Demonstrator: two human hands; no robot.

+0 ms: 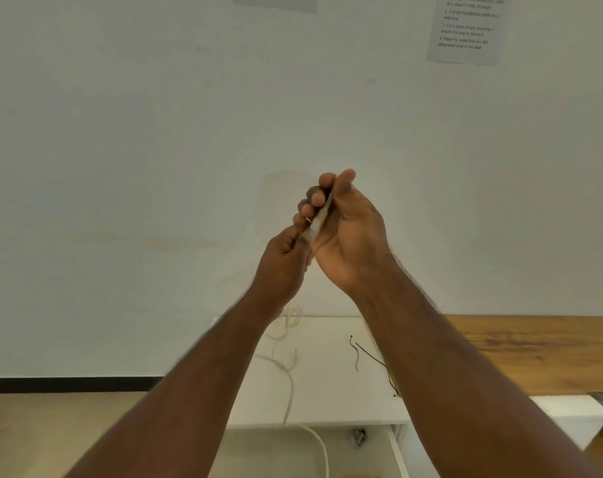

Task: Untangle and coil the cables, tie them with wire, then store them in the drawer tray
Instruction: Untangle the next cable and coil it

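Cable (316, 225) between (curled) fingers (312, 198)

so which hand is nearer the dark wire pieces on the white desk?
Right. The right hand is raised above the dark wire pieces, its forearm passing right beside them. The left hand is also raised, further off to the left.

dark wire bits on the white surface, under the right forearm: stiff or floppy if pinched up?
Likely semi-stiff: the dark wire pieces hold kinks and wavy bends on the white cabinet top, unlike the pale cable that drapes limp over its front edge. Probably very light, being so thin. Lying flat, they may skid when nudged and be hard to pinch.
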